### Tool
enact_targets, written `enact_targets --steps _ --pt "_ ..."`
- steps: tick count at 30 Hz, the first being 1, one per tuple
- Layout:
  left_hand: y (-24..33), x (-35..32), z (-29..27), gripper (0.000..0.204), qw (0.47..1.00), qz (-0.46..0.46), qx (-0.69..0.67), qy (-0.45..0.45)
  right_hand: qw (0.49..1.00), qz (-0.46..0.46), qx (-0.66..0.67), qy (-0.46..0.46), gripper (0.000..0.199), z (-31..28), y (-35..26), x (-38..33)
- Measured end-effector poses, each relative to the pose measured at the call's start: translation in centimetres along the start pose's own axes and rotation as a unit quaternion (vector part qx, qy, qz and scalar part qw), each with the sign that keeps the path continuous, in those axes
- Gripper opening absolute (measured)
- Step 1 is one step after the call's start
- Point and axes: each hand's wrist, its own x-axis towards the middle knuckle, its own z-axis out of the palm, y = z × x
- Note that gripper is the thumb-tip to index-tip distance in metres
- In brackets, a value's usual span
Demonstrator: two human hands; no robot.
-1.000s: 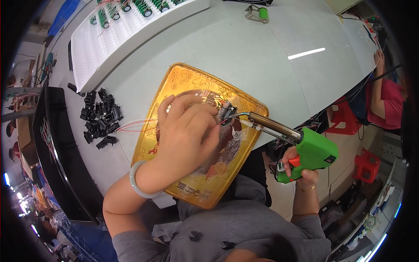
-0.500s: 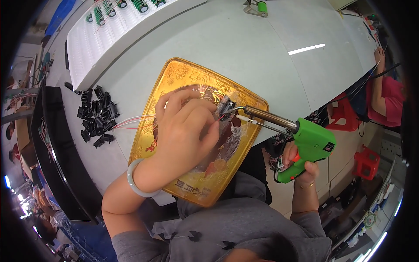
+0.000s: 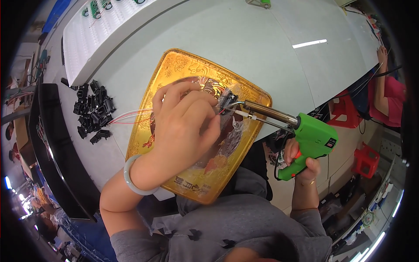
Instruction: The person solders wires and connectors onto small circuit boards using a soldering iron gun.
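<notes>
My right hand (image 3: pixel 303 162) is wrapped round the grip of a green soldering gun (image 3: pixel 315 134), a finger by its red trigger. The gun's bent tip and a thin white-nozzled feed tube reach a small black plastic part (image 3: pixel 228 100) with a red wire end beside it. My left hand (image 3: pixel 185 124), fingers curled and pinched, is next to that part; thin red and white wires (image 3: pixel 131 115) run beneath it. The fingertip contact is partly hidden. Below lies a gold decorated tray (image 3: pixel 174 65) with clear plastic film (image 3: pixel 233 139) on it.
Left of the tray is a pile of black plastic parts (image 3: pixel 94 111). A white dimpled tray (image 3: pixel 89 52) bears green coils at the back left. A black bin-like edge (image 3: pixel 61 148) borders the left. Red stools (image 3: pixel 366 160) and another person's arm (image 3: pixel 382 94) are at the right.
The view has shifted slightly, so the tray and the table's things sit a little differently in it. Both hands keep their grip, and the gun's tip stays at the black part.
</notes>
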Motion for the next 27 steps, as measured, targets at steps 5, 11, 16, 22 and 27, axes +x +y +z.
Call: enact_targets --steps 5,11,16,22,27 --pt "-0.1 -0.1 0.0 0.015 1.0 -0.001 -0.003 0.0 1.0 -0.003 0.0 0.001 0.042 0.2 0.1 -0.2" --pt "-0.2 -0.2 0.0 0.014 1.0 0.0 0.0 -0.001 1.0 -0.004 -0.015 0.005 0.04 0.6 0.1 -0.6" --pt "-0.2 -0.2 0.0 0.015 1.0 0.0 0.002 0.0 0.999 -0.006 -0.032 0.004 0.038 0.9 0.2 -1.0" --pt "0.0 -0.3 -0.1 0.013 1.0 -0.018 -0.001 -0.023 0.998 0.0 -0.056 0.007 0.04 0.9 0.6 -1.6" --pt "0.0 -0.4 -0.1 0.013 0.999 -0.021 0.007 -0.031 0.999 0.012 -0.04 -0.031 0.039 -0.1 1.1 -2.3"
